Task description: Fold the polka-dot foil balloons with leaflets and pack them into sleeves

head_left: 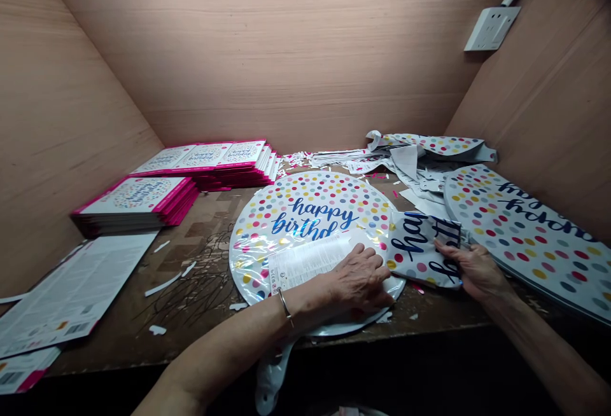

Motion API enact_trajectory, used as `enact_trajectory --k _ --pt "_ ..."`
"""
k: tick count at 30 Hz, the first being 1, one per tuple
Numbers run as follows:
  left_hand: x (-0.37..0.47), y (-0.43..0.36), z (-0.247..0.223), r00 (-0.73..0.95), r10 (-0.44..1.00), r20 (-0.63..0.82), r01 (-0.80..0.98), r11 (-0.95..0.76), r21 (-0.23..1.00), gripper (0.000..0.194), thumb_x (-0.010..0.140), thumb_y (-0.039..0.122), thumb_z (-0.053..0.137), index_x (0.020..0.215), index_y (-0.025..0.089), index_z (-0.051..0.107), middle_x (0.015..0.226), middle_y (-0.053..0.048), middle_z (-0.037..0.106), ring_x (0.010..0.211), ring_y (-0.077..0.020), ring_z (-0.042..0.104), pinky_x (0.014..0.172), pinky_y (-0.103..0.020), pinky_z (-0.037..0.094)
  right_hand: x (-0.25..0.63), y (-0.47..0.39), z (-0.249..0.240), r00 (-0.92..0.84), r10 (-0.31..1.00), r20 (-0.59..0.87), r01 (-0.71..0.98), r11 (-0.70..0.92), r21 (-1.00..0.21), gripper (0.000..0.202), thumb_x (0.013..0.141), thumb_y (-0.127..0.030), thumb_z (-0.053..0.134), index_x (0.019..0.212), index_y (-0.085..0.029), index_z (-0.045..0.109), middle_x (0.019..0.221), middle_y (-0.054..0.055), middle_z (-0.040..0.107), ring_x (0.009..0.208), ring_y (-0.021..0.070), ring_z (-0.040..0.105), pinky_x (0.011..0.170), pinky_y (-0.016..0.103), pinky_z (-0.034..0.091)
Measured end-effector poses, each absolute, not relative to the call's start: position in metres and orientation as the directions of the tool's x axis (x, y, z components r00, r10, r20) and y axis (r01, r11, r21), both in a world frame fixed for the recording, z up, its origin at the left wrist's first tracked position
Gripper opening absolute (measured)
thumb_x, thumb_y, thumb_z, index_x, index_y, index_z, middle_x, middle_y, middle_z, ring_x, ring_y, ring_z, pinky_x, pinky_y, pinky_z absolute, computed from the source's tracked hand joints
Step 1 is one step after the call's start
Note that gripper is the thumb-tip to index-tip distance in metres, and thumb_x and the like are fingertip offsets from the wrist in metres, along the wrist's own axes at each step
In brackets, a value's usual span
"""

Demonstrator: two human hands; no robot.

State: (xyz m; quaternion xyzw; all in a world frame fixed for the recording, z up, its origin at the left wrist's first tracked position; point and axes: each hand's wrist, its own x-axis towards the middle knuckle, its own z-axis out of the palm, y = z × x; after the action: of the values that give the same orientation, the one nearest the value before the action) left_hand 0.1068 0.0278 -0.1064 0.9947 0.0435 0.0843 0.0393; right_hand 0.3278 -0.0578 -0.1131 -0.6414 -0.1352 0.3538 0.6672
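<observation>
A round white balloon (329, 196) with coloured dots and "happy birthday" lies flat at the middle of the table. On its lower half rests a white printed sheet (305, 263). My left hand (360, 279), with a bracelet at the wrist, presses on the sheet's right end, its fingers bent; whether it grips anything is hidden. To its right, my right hand (477, 270) pinches the right edge of a folded dotted balloon piece (420, 250) between thumb and fingers. The balloon's tail (272, 381) hangs over the front edge.
Pink-edged card packs are stacked at the back left (205, 158) and left (138, 196). Printed sheets (86, 282) lie at the left edge. More dotted balloons (534, 238) are stacked at the right. Paper scraps (324, 158) line the back. A socket (491, 28) is on the wall.
</observation>
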Motion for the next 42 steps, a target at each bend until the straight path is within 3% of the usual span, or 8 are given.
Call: enact_trajectory --k 8,16,21,29,34,42 --pt "0.106 0.028 -0.102 0.983 0.093 0.16 0.074 -0.99 0.121 0.038 0.08 0.049 0.053 0.063 0.015 0.057 0.073 -0.006 0.05 0.075 -0.0186 0.044 0.07 -0.034 0.031 0.328 -0.052 -0.115 0.694 0.661 -0.284 -0.287 -0.107 -0.952 0.026 0.049 -0.015 0.079 0.072 -0.015 0.066 0.073 0.002 0.071 0.067 0.0159 0.067 0.06 0.02 0.056" --pt "0.106 0.029 -0.102 0.979 0.094 0.182 0.077 -0.992 0.102 0.039 0.078 0.053 0.053 0.073 0.015 0.06 0.083 -0.008 0.053 0.078 -0.0202 0.045 0.069 -0.033 0.033 0.322 -0.044 -0.103 0.587 0.757 -0.286 -0.256 -0.162 -0.953 0.029 0.05 -0.022 0.08 0.075 -0.014 0.068 0.071 0.003 0.071 0.058 0.0182 0.065 0.051 0.026 0.056" --pt "0.105 0.027 -0.108 0.972 0.1 0.213 0.09 -0.994 0.058 0.038 0.08 0.053 0.05 0.08 0.016 0.058 0.075 -0.004 0.055 0.074 -0.0188 0.047 0.07 -0.033 0.033 0.314 -0.038 -0.092 0.499 0.825 -0.265 -0.179 -0.201 -0.963 0.03 0.049 -0.028 0.082 0.072 -0.014 0.067 0.062 0.0 0.068 0.048 0.0128 0.058 0.042 0.022 0.049" --pt "0.109 0.024 -0.112 0.976 0.132 0.175 0.131 -0.991 0.015 0.038 0.078 0.052 0.051 0.067 0.016 0.055 0.064 -0.003 0.054 0.065 -0.0169 0.048 0.066 -0.033 0.031 0.311 -0.035 -0.087 0.431 0.856 -0.287 -0.104 -0.268 -0.958 0.029 0.052 -0.033 0.08 0.069 -0.014 0.065 0.056 -0.002 0.064 0.044 0.0102 0.053 0.038 0.019 0.042" --pt "0.107 0.022 -0.106 0.977 0.061 0.203 0.071 -0.996 -0.046 0.039 0.08 0.054 0.05 0.076 0.016 0.054 0.066 -0.002 0.056 0.062 -0.0155 0.047 0.065 -0.033 0.03 0.312 -0.037 -0.084 0.352 0.871 -0.343 0.023 -0.375 -0.927 0.026 0.052 -0.031 0.079 0.059 -0.014 0.06 0.045 -0.004 0.054 0.039 0.0073 0.044 0.035 0.017 0.034" --pt "0.103 0.019 -0.103 0.962 -0.002 0.274 0.006 -1.0 -0.031 0.037 0.087 0.051 0.043 0.076 0.017 0.054 0.073 -0.001 0.059 0.064 -0.0143 0.046 0.066 -0.033 0.028 0.319 -0.019 -0.086 0.238 0.912 -0.334 0.298 -0.396 -0.869 0.026 0.059 -0.031 0.072 0.076 -0.014 0.063 0.062 0.0 0.064 0.054 0.0133 0.055 0.046 0.021 0.041"
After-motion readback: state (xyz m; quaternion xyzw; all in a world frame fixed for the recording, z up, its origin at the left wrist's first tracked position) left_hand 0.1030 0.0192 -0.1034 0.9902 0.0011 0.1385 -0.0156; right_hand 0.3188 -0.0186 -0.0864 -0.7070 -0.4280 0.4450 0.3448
